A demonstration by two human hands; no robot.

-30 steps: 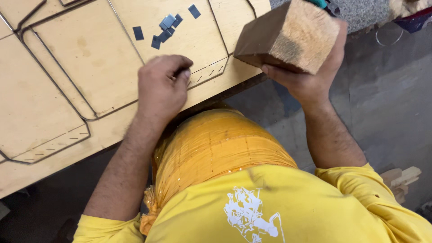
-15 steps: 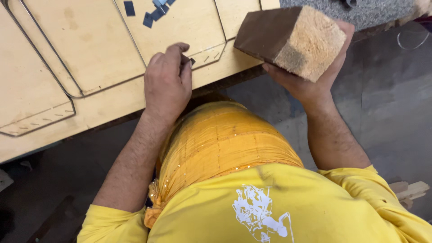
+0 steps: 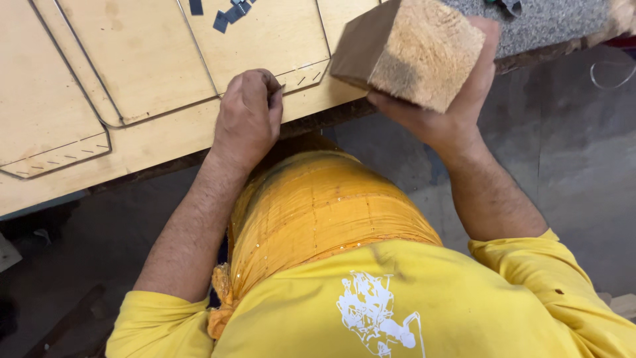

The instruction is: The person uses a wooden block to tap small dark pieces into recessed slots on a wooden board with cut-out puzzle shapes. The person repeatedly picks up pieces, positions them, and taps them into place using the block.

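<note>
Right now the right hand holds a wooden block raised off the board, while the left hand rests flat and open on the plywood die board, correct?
Not quite: in the head view the left hand is curled, fingertips pinched at a slot in the plywood die board. The right hand does hold the wooden block raised.

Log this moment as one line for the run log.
left hand: pinching small dark piece on plywood board | right hand: holding wooden block raised | dark pieces: scattered farther up the board

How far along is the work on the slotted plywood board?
Done: long curved slots in the plywood board look filled with dark strip. In hand: the left hand pinches a small piece at a slot by short dashes; the right hand holds the wooden block raised. Left: small dark pieces lie loose.
</note>
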